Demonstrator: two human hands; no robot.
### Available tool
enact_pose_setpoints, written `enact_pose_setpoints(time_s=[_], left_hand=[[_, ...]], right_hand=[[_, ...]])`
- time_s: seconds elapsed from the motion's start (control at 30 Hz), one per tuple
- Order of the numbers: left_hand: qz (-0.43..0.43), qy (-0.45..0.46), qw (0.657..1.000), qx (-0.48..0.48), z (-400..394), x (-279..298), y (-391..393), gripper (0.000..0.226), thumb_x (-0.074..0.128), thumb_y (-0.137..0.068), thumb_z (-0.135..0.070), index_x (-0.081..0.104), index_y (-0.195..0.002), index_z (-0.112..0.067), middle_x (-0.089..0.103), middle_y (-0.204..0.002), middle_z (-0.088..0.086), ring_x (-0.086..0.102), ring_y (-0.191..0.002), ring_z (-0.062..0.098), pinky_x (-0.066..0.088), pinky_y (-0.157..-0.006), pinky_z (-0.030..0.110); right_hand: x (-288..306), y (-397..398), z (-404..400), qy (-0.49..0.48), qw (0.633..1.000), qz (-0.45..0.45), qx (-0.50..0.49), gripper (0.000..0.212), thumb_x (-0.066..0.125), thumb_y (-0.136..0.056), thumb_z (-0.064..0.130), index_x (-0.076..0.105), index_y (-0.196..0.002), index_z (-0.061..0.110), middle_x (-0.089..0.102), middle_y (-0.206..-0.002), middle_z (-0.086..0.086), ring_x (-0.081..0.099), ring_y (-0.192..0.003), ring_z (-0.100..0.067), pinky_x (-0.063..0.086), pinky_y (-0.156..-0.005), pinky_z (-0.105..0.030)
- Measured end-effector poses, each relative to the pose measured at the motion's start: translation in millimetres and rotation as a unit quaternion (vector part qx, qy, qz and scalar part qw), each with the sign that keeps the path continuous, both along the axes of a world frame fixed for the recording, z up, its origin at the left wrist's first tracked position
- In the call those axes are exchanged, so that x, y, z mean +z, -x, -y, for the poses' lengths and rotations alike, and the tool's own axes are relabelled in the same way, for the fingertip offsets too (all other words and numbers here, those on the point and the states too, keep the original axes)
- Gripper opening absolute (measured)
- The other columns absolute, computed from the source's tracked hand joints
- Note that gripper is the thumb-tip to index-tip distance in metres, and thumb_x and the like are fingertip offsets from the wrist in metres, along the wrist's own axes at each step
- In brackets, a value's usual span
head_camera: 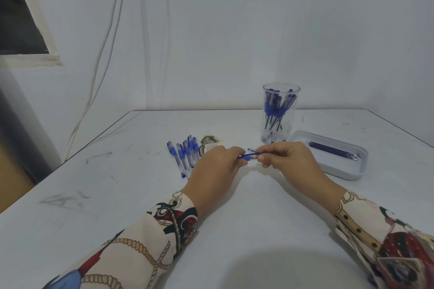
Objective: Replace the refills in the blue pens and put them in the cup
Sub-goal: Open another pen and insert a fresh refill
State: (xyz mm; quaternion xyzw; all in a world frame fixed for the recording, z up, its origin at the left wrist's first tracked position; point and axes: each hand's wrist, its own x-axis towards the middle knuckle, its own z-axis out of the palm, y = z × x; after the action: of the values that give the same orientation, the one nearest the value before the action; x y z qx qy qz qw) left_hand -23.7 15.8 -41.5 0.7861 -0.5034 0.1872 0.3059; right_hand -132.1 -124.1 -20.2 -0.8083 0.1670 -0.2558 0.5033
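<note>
Between my two hands I hold one blue pen (249, 156) level above the table. My left hand (216, 166) grips its left end, and my right hand (288, 159) pinches its right end. Most of the pen is hidden by my fingers. Several blue capped pens (184, 156) lie in a row on the table just left of my left hand. A clear plastic cup (279, 114) stands behind my right hand with several blue pens upright in it. A shallow white tray (338, 170) to the right holds dark blue refills (333, 149).
The white table (141, 195) has a burn mark (209, 142) behind the row of pens. Its left edge runs diagonally toward the wall. White cables (103, 54) hang down the wall at the back left.
</note>
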Motion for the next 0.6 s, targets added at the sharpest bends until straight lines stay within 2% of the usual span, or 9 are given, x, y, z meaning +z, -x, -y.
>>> enact_pose_setpoints(time_s=[0.3, 0.6], left_hand=[[0.01, 0.009, 1.0, -0.001, 1.5, -2.6, 1.2, 0.03, 0.051, -0.094, -0.028, 0.061, -0.116, -0.011, 0.065, -0.089, 0.01, 0.055, -0.081, 0.026, 0.045, -0.072, 0.039], [0.018, 0.017, 1.0, -0.001, 2.9, -4.1, 4.4, 0.027, 0.051, -0.094, -0.026, 0.062, -0.114, -0.01, 0.062, -0.084, 0.011, 0.054, -0.077, 0.027, 0.045, -0.068, 0.038]], right_hand=[[0.4, 1.4, -1.1, 0.001, 1.0, -0.001, -0.002, 0.015, 0.069, -0.082, 0.008, 0.075, -0.092, 0.016, 0.066, -0.062, 0.007, 0.056, -0.054, 0.007, 0.039, -0.056, -0.002], [-0.9, 1.4, -2.4, -0.012, 1.0, 0.006, -0.005, 0.019, 0.071, -0.08, 0.008, 0.073, -0.082, 0.026, 0.067, -0.059, 0.005, 0.058, -0.056, 0.003, 0.042, -0.06, -0.005]])
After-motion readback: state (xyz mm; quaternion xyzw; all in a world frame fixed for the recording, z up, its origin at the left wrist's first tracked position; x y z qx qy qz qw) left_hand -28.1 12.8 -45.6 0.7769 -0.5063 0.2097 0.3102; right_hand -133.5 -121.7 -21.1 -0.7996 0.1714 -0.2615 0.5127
